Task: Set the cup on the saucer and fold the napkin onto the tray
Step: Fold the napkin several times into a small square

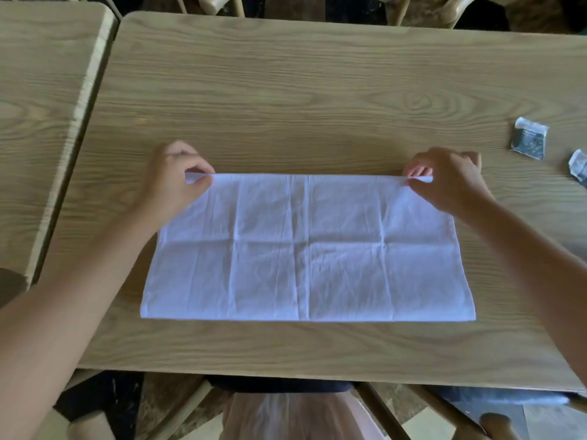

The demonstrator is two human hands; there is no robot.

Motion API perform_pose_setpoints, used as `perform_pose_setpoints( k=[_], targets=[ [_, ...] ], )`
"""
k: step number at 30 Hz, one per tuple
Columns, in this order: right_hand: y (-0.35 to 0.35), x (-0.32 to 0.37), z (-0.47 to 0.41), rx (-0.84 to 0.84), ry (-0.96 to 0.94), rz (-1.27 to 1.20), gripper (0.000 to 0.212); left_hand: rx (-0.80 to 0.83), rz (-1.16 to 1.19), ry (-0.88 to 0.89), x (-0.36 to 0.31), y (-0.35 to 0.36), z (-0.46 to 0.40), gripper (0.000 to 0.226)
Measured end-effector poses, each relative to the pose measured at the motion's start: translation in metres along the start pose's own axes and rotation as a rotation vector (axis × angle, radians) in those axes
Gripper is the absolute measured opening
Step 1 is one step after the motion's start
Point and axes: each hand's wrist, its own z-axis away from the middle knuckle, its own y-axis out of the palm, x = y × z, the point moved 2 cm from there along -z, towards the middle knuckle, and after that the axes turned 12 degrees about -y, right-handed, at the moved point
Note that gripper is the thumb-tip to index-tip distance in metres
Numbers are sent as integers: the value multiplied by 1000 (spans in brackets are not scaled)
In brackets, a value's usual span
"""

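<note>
Here the napkin (306,249), white and creased, lies flat on the table (317,90), spread as a wide rectangle in the near middle of the top, its near edge close to the table's near edge. Fold lines cross it: one runs lengthwise through its middle and several run across it. The far edge is slightly rolled or lifted between the two hands.

The left hand (178,179) pinches the far left corner between thumb and curled fingers, with the forearm lying over the napkin's left side. The right hand (444,177) pinches the far right corner in the same way, its forearm passing over the right edge. Both corners are gripped just above the tabletop.

Well to the right, near the table's right edge, lie two small crumpled scraps, one dark with a pale rim (529,138) and one partly cut off by the frame (578,168). A second table (38,90) stands just beside the first on the left, with a narrow gap between them. Chair backs (219,3) show beyond the far edge.
</note>
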Motion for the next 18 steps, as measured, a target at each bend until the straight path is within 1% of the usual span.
perform_pose_setpoints(
  k=[2,3,4,6,8,10,12,13,15,18],
  targets=[
    [1,3,22,-4,7,20,7,17,-15,-16,-3,2,22,10],
    [2,6,32,-40,17,42,8,8,-44,-22,-5,2,32,12],
    [3,11,40,-93,31,75,14,-26,-95,-19,-8,4,40,18],
    [11,33,51,-184,33,120,34,-108,-186,8,-24,11,56,39],
    [27,71,54,-217,-9,125,46,-119,-216,18,-57,30,73,53],
    [50,109,54,-143,-56,108,51,-44,-254,33,-91,58,89,58],
    [70,132,51,-5,-59,101,55,32,-328,56,-111,83,98,56],
    [78,136,50,37,-45,86,56,69,-362,54,-113,90,99,54],
    [86,133,50,55,-27,50,56,104,-397,40,-107,97,97,51],
    [87,126,52,29,-49,50,56,96,-428,56,-99,100,97,52]
  ],
)
